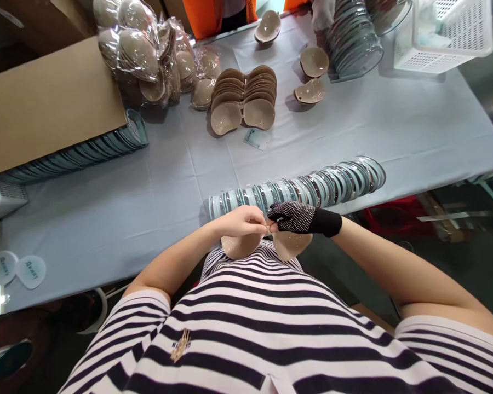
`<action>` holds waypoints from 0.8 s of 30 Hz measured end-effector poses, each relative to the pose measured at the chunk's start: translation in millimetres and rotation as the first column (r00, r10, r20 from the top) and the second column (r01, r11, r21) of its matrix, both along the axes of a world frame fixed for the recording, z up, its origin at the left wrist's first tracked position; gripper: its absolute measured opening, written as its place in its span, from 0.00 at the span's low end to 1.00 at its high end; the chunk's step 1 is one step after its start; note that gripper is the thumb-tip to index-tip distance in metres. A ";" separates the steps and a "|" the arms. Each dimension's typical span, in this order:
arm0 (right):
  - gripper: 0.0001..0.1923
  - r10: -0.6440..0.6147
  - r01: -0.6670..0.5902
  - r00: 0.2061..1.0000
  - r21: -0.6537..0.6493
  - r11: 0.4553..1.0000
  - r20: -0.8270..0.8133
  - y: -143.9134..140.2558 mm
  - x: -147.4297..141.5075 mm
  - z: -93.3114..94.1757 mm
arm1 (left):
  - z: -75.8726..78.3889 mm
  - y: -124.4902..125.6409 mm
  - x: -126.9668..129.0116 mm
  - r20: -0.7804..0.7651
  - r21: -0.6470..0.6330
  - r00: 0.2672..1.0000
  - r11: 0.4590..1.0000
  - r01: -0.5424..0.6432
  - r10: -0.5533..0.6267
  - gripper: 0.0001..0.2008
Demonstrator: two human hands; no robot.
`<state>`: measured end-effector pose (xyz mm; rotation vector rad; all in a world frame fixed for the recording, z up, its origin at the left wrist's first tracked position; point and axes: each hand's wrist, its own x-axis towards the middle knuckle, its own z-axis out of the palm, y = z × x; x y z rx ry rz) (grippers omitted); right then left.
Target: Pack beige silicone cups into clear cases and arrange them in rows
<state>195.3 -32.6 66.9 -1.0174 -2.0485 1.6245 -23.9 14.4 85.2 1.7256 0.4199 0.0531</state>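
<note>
My left hand (pixel 242 220), bare, and my right hand (pixel 293 216), in a black dotted glove, meet close to my chest at the table's near edge. Together they pinch the middle of a beige pair of bra cups (pixel 240 247), one cup hanging under each hand. Just beyond my hands lies a long row of clear plastic cup trays (pixel 312 186) on their edges.
On the pale blue tablecloth (pixel 148 191) farther off stand a stack of beige cups (pixel 243 98), bagged cups (pixel 148 49), loose cups (pixel 312 76), a cardboard sheet (pixel 45 98) over more trays, a white basket (pixel 447 33) and paper tags (pixel 18 269). A person in orange stands opposite.
</note>
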 end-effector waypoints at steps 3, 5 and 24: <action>0.15 0.018 -0.017 0.999 0.015 1.000 -0.048 -1.0 -0.8 6.9 | 7.8 0.6 -3.1 0.059 -0.089 0.998 0.996 0.022 -0.017 0.11; 0.16 0.033 -0.032 0.997 0.017 0.999 -0.066 -1.4 1.8 7.4 | 6.7 -0.2 -4.2 0.069 -0.171 0.998 0.985 0.024 -0.012 0.10; 0.09 0.210 -0.367 0.898 0.393 0.843 0.388 24.9 0.2 48.8 | -60.4 1.4 -38.9 -0.609 -0.326 0.775 0.944 -0.051 -0.168 0.36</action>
